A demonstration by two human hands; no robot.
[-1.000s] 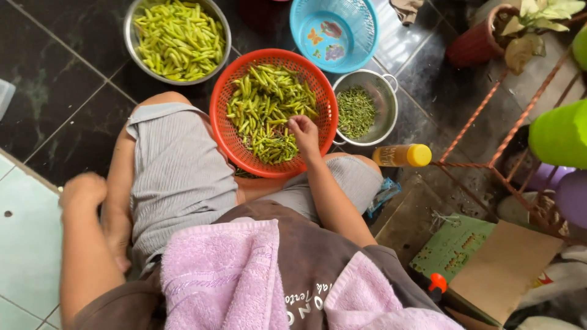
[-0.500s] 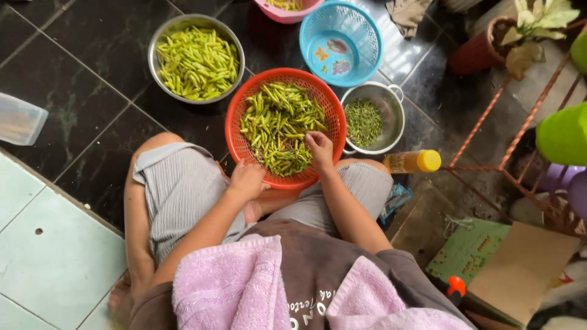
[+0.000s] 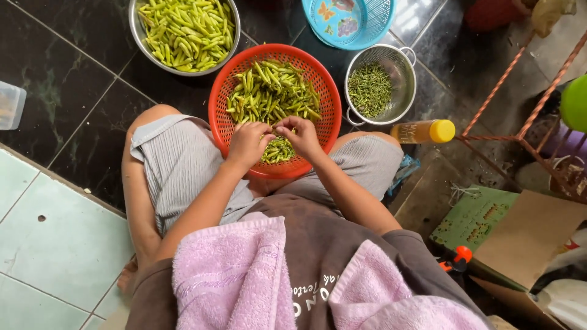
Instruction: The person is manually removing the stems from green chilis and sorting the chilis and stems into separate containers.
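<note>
- Two hands meet over the near side of the orange basket: the left hand and the right hand, fingertips close together, pinch one green pod between them.
- The basket rests on the dark tiled floor between the person's knees and is filled with green pods.
- A steel bowl heaped with paler yellow-green pods stands just beyond the basket, toward the far left edge of the floor.
- A small steel pot with fine green trimmings stands just right of the basket.
- A blue basket stands behind the pot, at the far edge.
- A bottle with a yellow cap lies on its side by the right knee.
- A pink towel hangs over the person's shoulders.
</note>
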